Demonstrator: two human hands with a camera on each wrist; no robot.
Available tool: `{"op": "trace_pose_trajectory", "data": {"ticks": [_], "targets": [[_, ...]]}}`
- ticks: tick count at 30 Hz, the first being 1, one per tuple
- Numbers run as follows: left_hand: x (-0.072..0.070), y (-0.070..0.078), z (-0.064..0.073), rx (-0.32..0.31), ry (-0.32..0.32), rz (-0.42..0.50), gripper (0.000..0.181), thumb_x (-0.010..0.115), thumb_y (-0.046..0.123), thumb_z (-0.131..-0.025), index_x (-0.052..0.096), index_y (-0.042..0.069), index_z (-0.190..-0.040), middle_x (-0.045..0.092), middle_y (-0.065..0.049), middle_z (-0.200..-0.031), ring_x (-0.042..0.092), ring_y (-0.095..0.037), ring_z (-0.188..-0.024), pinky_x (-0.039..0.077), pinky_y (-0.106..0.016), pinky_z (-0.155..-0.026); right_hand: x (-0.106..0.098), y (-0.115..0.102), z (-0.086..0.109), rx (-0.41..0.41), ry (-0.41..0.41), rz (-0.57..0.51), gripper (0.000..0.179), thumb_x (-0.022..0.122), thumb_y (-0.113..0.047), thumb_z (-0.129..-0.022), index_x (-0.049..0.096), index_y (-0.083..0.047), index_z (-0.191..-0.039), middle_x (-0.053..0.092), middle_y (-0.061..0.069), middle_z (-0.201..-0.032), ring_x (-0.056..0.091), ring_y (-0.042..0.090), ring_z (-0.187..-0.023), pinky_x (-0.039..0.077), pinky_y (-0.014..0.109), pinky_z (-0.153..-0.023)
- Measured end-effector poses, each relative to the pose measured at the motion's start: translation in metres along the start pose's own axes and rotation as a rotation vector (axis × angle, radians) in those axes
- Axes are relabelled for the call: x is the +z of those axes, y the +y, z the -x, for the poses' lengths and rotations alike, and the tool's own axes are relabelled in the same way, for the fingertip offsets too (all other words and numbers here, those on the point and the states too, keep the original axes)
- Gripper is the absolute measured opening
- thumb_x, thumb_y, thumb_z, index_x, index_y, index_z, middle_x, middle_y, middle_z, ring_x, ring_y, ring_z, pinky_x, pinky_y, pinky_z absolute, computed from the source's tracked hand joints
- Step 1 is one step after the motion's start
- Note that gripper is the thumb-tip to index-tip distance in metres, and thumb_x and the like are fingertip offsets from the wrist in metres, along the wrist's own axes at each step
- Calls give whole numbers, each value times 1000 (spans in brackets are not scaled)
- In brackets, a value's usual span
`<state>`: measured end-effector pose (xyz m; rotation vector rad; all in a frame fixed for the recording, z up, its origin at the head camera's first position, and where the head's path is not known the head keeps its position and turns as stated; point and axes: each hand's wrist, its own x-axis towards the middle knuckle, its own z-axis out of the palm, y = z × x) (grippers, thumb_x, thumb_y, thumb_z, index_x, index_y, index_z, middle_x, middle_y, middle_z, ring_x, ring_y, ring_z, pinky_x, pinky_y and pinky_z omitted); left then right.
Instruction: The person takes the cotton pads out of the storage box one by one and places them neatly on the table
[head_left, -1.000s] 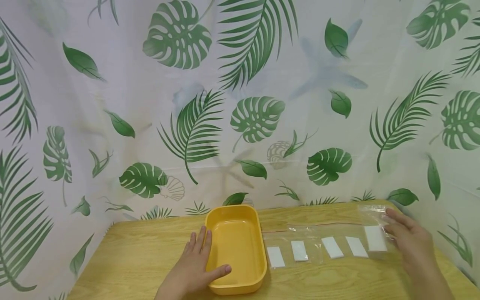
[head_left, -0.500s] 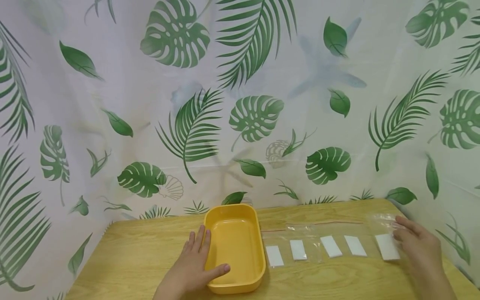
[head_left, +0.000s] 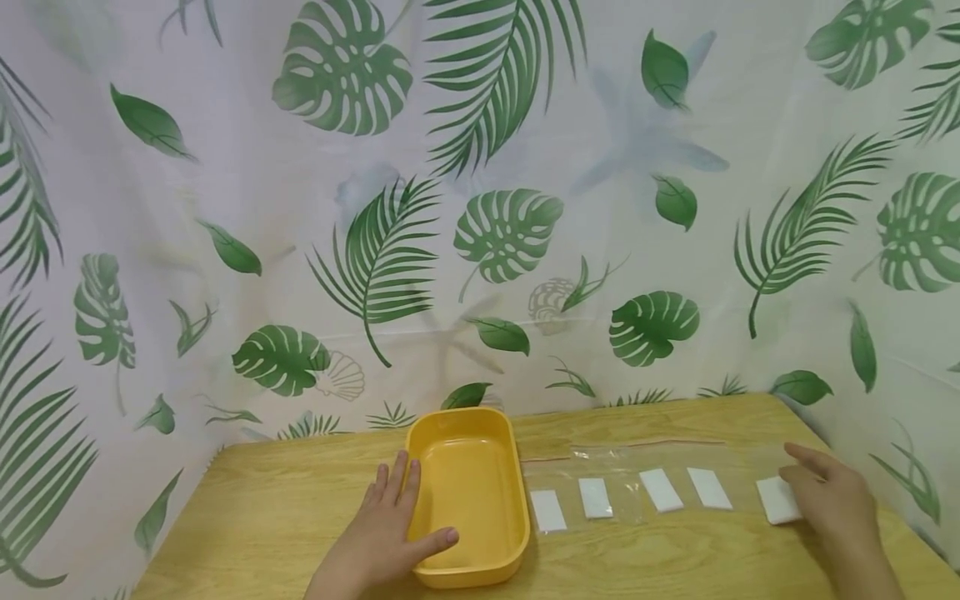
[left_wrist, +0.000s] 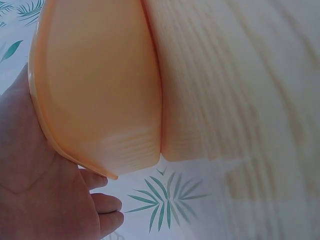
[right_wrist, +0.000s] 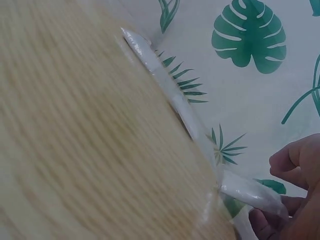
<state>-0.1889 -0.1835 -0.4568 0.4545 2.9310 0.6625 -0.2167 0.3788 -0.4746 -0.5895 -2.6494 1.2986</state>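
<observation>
My left hand [head_left: 382, 525] lies over the left rim of a yellow rectangular tray [head_left: 468, 575], fingers spread and thumb reaching across its inside. The left wrist view shows the palm against the rim of that tray [left_wrist: 100, 90]. At the right end of a row of clear zip bags, my right hand [head_left: 840, 504] grips a clear plastic bag with a white block [head_left: 777, 500] in it. From the right wrist, the fingers are curled at the end of the bag [right_wrist: 252, 192]. Several other white pieces lie in bags, among them one white piece [head_left: 709, 488] nearest the right hand.
The bags lie flat in a line along the wooden table [head_left: 277, 517], from the tray's right side rightwards. One bag [head_left: 628, 500] overlaps its neighbour. A leaf-printed curtain [head_left: 525, 133] hangs behind the table and along its sides.
My right hand has moved the end bag slightly right and lowered it, so its white block now sits apart from the row. The left hand stays on the tray.
</observation>
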Motion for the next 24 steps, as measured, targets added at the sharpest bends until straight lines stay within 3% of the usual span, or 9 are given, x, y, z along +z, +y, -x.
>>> {"op": "trace_pose_trajectory", "data": {"ticks": [3,5,8,10,12,13,17,21,24], "targets": [[0,0,1,5,5,-4,111,48,79,-86,13,3,-160,-2,-17,-167,0,-47,-151,11,-60,-121,0,-2,0,23,28,-19,61,47,-40,-101,39,-7,-152,31,31,-154,22,56,-142,24,67,-111],[1,0,1,5,6,-7,111,47,80,-86,12,4,-160,-3,-16,-167,-1,-46,-151,10,-60,-121,0,-2,0,35,78,-44,59,50,-39,-100,43,-11,-151,39,26,-152,28,51,-142,28,63,-112],[0,0,-1,7,0,-17,113,45,82,-85,11,5,-160,-4,-15,-167,-3,-46,-151,9,-59,-122,2,1,-1,66,157,-100,54,56,-40,-97,50,-20,-148,65,-1,-132,55,19,-124,36,44,-112],[-2,0,-3,7,-5,-28,113,44,83,-85,10,5,-160,-4,-15,-167,-3,-45,-151,9,-59,-122,3,4,-2,91,185,-137,53,59,-40,-96,53,-24,-146,65,-19,-123,55,-1,-107,36,35,-111],[-3,1,-5,9,-6,-31,114,44,83,-85,11,5,-160,-3,-15,-167,-3,-46,-151,10,-59,-121,4,7,-3,114,196,-175,52,60,-40,-96,53,-28,-146,62,-28,-119,54,-4,-106,34,31,-112],[-3,1,-6,13,-6,-29,114,45,83,-85,11,4,-160,-3,-16,-167,-2,-47,-151,10,-60,-121,4,8,-3,125,196,-191,52,60,-40,-96,53,-29,-146,61,-29,-121,55,0,-113,32,33,-115],[-1,2,-6,17,-26,-2,113,47,81,-85,11,5,-160,-3,-16,-167,-2,-48,-151,10,-61,-121,2,12,-2,150,186,-225,53,56,-39,-97,47,-32,-149,54,-17,-142,33,26,-146,23,45,-121],[3,1,-5,29,-33,2,111,47,80,-86,11,6,-160,-3,-15,-167,-1,-48,-151,9,-61,-121,1,12,3,158,234,-209,51,55,-36,-97,49,-31,-148,50,-6,-149,37,22,-144,25,44,-120],[6,0,-4,39,-19,-21,110,48,79,-87,12,6,-160,-1,-16,-167,-1,-47,-151,10,-61,-121,1,8,7,148,295,-203,48,57,-34,-97,53,-29,-144,57,-11,-142,45,11,-134,29,39,-118]]}}
